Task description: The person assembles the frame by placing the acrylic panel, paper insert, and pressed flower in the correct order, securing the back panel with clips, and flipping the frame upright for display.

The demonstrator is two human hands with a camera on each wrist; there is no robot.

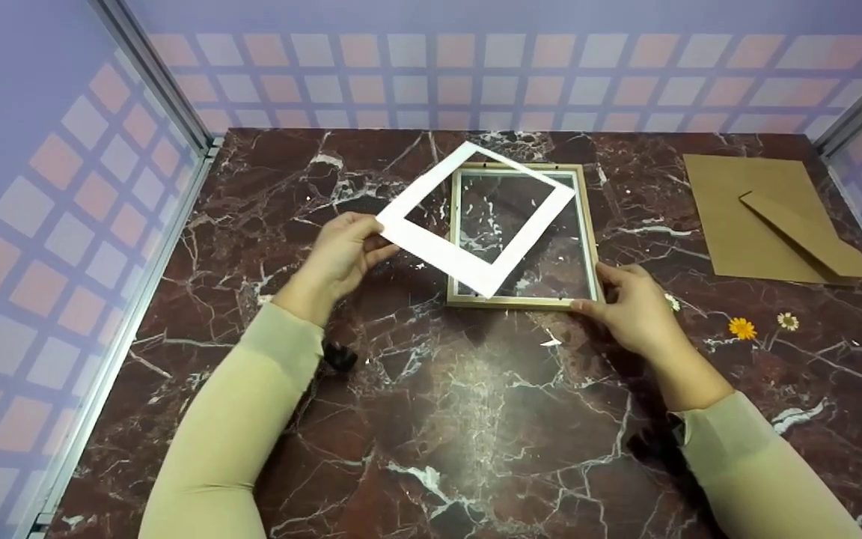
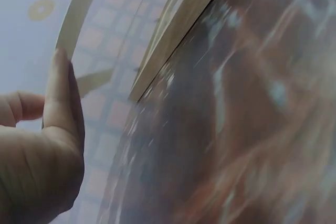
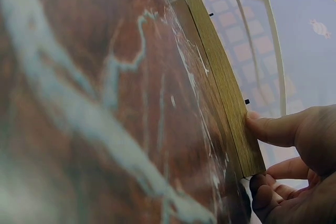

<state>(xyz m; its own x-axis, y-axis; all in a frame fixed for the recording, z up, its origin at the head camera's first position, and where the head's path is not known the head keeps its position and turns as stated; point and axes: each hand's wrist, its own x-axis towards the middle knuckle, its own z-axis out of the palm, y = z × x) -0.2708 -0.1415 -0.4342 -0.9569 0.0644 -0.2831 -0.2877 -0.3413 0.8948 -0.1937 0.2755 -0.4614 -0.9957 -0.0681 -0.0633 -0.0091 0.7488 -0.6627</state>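
Observation:
In the head view my left hand (image 1: 345, 251) pinches the left corner of a white picture mat (image 1: 442, 251) with a rectangular cut-out. The mat is tilted and turned cornerwise, overlapping a wooden picture frame (image 1: 521, 302) below it. Marble shows through the frame's middle. My right hand (image 1: 637, 307) grips the frame's near right corner, thumb on the near rail and fingers at the right side. The right wrist view shows that thumb and fingers against the wooden frame (image 3: 223, 72), with small black tabs along its inner edge. From the left wrist, the frame (image 2: 163, 51) appears beyond the raised mat.
A brown backing board (image 1: 723, 239) with a folded-out stand leg lies at the far right. Nearer are an orange flower (image 1: 741, 329) and a white flower (image 1: 788, 321); another white flower (image 1: 672, 302) peeks out beside my right hand. Patterned walls (image 1: 453, 82) border the marble tabletop (image 1: 401, 449).

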